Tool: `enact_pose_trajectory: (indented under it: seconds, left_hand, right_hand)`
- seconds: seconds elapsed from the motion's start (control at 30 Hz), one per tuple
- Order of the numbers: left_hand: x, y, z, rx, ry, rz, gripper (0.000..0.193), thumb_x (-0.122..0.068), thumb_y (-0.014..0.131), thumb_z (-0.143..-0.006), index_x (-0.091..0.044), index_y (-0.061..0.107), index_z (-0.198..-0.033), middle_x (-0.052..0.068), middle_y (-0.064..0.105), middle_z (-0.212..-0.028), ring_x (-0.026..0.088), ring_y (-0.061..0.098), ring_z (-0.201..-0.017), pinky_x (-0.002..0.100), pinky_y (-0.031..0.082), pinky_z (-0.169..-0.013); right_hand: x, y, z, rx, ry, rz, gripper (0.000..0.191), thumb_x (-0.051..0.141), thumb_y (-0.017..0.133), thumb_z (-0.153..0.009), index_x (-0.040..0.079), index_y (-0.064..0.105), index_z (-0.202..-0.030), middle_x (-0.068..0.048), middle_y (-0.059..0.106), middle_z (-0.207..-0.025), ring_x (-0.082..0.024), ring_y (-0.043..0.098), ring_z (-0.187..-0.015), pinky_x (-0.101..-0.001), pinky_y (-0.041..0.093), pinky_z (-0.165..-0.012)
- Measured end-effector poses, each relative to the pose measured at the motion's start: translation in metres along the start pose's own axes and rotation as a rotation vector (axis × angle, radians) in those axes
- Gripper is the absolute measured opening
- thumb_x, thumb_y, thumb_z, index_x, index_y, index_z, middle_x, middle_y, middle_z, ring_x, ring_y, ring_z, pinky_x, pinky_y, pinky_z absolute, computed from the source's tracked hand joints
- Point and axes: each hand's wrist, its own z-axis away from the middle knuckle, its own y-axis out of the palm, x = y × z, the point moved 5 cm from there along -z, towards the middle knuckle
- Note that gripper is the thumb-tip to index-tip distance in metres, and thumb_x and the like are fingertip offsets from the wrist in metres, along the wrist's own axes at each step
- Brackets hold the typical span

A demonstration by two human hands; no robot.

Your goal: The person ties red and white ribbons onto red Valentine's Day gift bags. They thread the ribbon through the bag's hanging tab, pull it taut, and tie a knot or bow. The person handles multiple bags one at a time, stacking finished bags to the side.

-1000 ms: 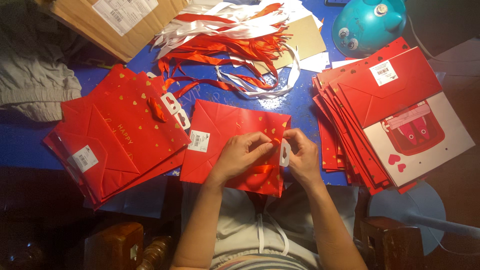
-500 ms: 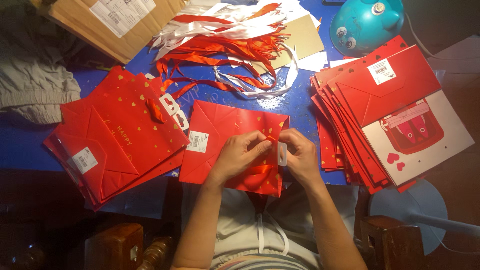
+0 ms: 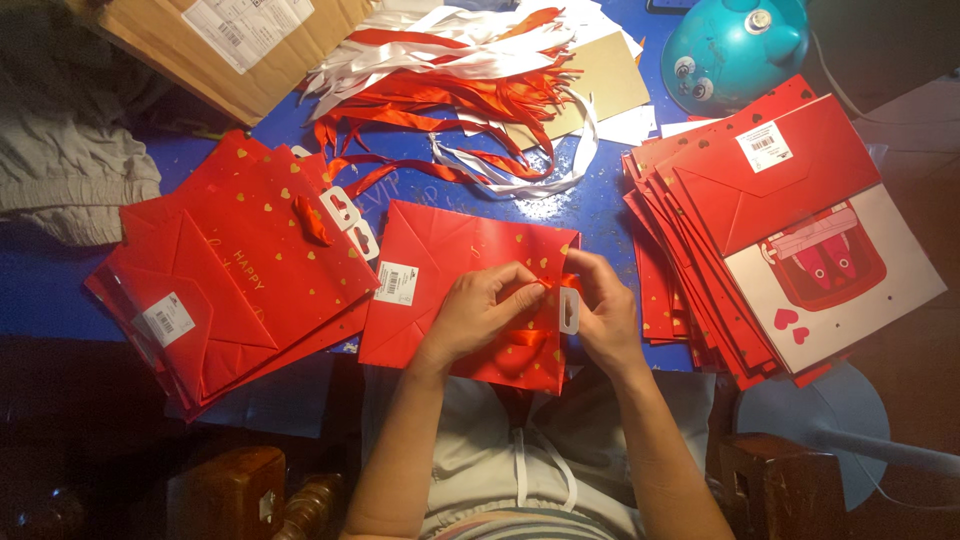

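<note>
Right now, on the bench, biggest first:
Table: blue table [image 3: 600,215], crowded from edge to edge, with the person seated at its near side.
Side stacks: finished red bags [image 3: 235,270] fanned out to the left, flat unfinished bags [image 3: 760,210] piled to the right, each well apart from the hands.
Ribbon heap: red and white ribbons [image 3: 450,70] tangled at the far edge, beyond the work.
Red gift bag: flat red gift bag [image 3: 450,275] lies dead centre, long axis running left to right, its open end toward the right.
Key relation: the bag sits directly under both hands, and its ribbon end lies between them, closer to the right.
Left hand: left hand [image 3: 480,310] rests on the bag's middle, fingers curled narrow, pinching the ribbon tip.
Right hand: right hand [image 3: 600,310] is at the bag's right edge, fingers closed around the ribbon beside the white hang tab [image 3: 569,310].
Ribbon: short red ribbon [image 3: 530,335] trails down across the bag face between both thumbs.
</note>
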Motion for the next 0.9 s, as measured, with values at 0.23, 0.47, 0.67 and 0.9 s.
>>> enact_pose_trajectory:
  seconds: [0.23,0.47,0.67,0.9]
  left_hand:
    - [0.001,0.000,0.001,0.001,-0.031,0.019,0.027,-0.033,0.066,-0.098,-0.006,0.072,-0.098,0.004,0.075,-0.080,0.011,0.072,-0.074,0.029,0.055,-0.068]
    - [0.004,0.001,0.000,0.015,-0.044,0.024,0.027,-0.033,0.065,-0.099,-0.007,0.071,-0.099,0.003,0.076,-0.079,0.010,0.074,-0.074,0.028,0.056,-0.068]
    - [0.004,0.001,0.000,0.017,-0.038,0.034,0.027,-0.033,0.065,-0.098,-0.007,0.071,-0.100,0.003,0.075,-0.079,0.011,0.074,-0.073,0.028,0.055,-0.066]
    - [0.005,0.001,0.000,0.012,-0.072,0.015,0.027,-0.034,0.066,-0.097,-0.007,0.071,-0.098,0.002,0.075,-0.078,0.011,0.073,-0.069,0.028,0.054,-0.064]
  right_hand:
    - [-0.015,-0.007,0.004,-0.056,0.087,0.164,0.022,0.001,0.066,-0.096,-0.003,0.071,-0.116,-0.007,0.073,-0.102,-0.009,0.067,-0.094,-0.0248,0.055,-0.082]
    - [-0.014,-0.015,0.003,-0.203,-0.002,0.035,0.009,0.000,0.059,-0.106,-0.001,0.063,-0.114,-0.006,0.071,-0.106,-0.009,0.066,-0.097,-0.0244,0.055,-0.086]
    - [-0.007,-0.005,0.001,-0.086,0.094,-0.013,0.026,0.000,0.064,-0.096,0.001,0.063,-0.122,-0.005,0.072,-0.109,-0.008,0.069,-0.100,-0.0231,0.056,-0.085]
    - [-0.016,-0.009,0.004,-0.047,0.098,0.096,0.027,0.000,0.071,-0.090,0.001,0.068,-0.117,-0.005,0.074,-0.100,-0.008,0.070,-0.091,-0.0241,0.057,-0.077]
